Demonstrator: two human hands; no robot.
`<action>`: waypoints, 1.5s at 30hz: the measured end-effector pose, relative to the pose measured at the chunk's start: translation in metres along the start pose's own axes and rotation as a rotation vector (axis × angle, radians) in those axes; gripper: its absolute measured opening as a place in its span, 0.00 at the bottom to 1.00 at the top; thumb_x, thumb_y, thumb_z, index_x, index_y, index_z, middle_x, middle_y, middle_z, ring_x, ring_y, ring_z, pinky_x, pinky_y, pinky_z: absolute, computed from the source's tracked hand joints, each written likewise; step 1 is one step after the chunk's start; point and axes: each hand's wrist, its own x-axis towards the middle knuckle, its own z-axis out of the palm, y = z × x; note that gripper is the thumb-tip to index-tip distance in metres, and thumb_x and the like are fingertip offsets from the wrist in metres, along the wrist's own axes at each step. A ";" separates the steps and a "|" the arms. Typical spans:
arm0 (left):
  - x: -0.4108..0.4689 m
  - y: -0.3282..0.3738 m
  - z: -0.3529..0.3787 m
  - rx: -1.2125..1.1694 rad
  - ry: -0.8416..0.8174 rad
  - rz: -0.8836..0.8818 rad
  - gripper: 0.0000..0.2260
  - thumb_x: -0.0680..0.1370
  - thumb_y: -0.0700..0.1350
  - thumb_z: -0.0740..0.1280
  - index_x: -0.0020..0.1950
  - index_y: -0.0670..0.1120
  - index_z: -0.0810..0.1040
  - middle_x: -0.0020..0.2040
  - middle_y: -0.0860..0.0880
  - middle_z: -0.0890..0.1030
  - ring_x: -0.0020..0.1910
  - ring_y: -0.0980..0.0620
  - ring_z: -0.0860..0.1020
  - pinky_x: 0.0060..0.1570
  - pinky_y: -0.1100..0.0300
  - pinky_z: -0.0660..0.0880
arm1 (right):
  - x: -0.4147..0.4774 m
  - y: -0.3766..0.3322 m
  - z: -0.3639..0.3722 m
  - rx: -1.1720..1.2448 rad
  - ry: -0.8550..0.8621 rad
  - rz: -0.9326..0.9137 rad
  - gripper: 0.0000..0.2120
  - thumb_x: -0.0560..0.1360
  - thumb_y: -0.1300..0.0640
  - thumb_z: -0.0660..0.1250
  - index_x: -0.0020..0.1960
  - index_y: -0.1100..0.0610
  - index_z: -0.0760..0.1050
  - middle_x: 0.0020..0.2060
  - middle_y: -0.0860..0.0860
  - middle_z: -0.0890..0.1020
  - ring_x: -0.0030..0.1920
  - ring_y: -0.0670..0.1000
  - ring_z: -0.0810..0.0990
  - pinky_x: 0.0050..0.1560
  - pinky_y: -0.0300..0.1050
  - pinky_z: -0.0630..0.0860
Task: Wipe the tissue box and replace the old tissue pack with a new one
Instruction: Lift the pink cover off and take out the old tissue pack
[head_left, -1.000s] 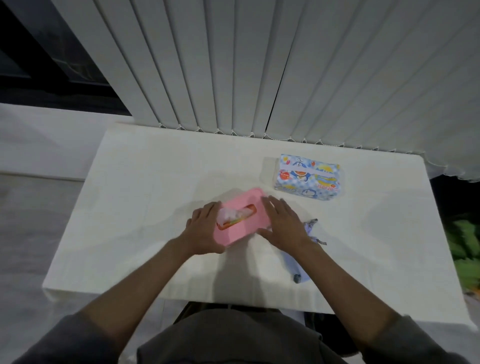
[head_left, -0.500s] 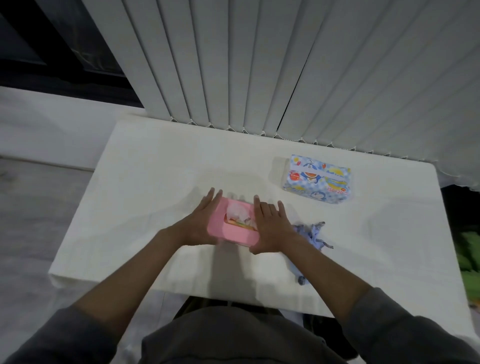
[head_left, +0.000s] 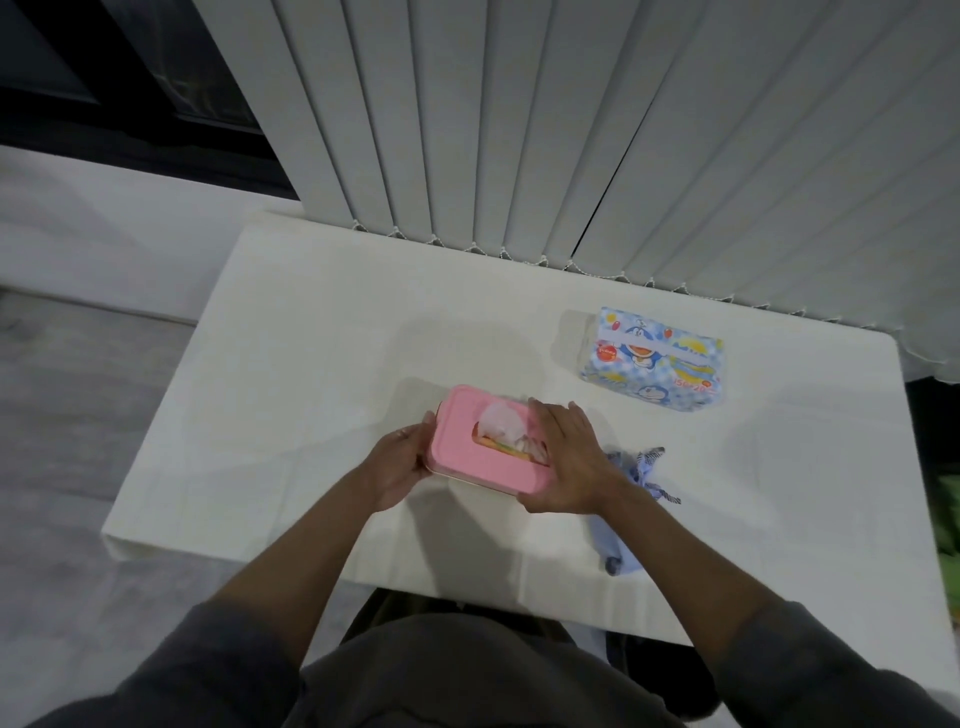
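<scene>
- Starting at far left: dark window (head_left: 104, 67), cut off by the frame's edge; nothing readable behind the glass.
- White table (head_left: 311, 389) runs across the middle. Its near edge is partly hidden by the person's arms and grey sleeves.
- Left hand (head_left: 400, 467) grips the left end of the tissue box (head_left: 467, 470), fingers curled round that end. The fingertips are out of sight behind it.
- Pink tissue box sits near the table's centre, between the two hands. Whether its base rests flat on the table I cannot tell.
- Crumpled tissue (head_left: 501, 434) pokes up from the slot in the lid; the pack inside shows only as a thin coloured strip.
- Right hand (head_left: 566, 457) holds the box's right end, fingers laid across the lid and thumb hooked at the near corner, covering that end and part of the slot.
- Blue cloth (head_left: 623, 530) lies crumpled just beside the right wrist, partly hidden under the forearm.
- New tissue pack (head_left: 652, 358), blue cartoon print, lies apart at the far right, near the vertical blinds (head_left: 519, 130).
- Green shape (head_left: 950, 509) at the right edge, cut off and unidentifiable.
</scene>
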 end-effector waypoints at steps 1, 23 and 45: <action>0.002 -0.001 0.001 -0.032 -0.004 -0.008 0.23 0.83 0.55 0.59 0.64 0.38 0.79 0.55 0.42 0.82 0.51 0.49 0.79 0.58 0.53 0.75 | 0.000 0.001 0.000 0.005 0.008 0.000 0.57 0.54 0.38 0.74 0.75 0.59 0.54 0.62 0.52 0.69 0.64 0.55 0.68 0.74 0.56 0.54; -0.001 -0.011 0.006 0.813 0.265 0.286 0.14 0.83 0.40 0.56 0.51 0.36 0.80 0.48 0.40 0.84 0.49 0.40 0.81 0.52 0.46 0.77 | 0.002 0.004 0.003 -0.015 -0.017 0.004 0.47 0.52 0.37 0.71 0.66 0.54 0.62 0.55 0.47 0.70 0.55 0.52 0.72 0.57 0.43 0.65; -0.005 0.003 -0.007 0.699 0.338 0.128 0.12 0.79 0.49 0.66 0.56 0.44 0.82 0.50 0.45 0.84 0.51 0.45 0.81 0.56 0.46 0.79 | 0.008 -0.009 -0.091 -0.009 0.118 -0.073 0.59 0.56 0.32 0.72 0.76 0.58 0.52 0.69 0.54 0.65 0.68 0.55 0.65 0.69 0.46 0.60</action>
